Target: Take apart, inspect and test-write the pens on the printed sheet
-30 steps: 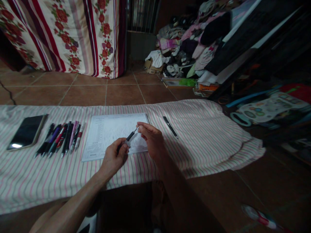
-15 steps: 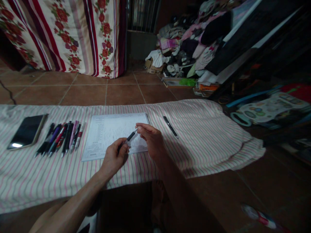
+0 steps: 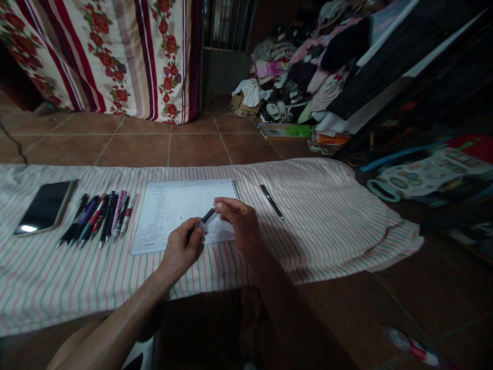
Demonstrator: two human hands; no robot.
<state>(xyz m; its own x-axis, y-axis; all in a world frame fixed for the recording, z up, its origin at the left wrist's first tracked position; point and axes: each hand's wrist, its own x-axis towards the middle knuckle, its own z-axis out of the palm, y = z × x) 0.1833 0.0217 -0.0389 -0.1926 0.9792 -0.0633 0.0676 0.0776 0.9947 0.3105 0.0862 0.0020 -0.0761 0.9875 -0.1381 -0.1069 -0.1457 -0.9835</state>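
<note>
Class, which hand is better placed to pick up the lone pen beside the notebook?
Likely the right hand: it is nearer the lone black pen, whereas the left hand, farther off, grips another pen.

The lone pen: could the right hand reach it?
Probably yes: only striped cloth lies between the right hand and the lone pen, though that hand seems busy at the held pen.

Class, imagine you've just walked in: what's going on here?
A person's left hand holds a dark pen, and the right hand pinches its far end, above a spiral-bound pad. On the striped cloth, a black pen lies to the right; a row of pens and a phone lie to the left.
</note>
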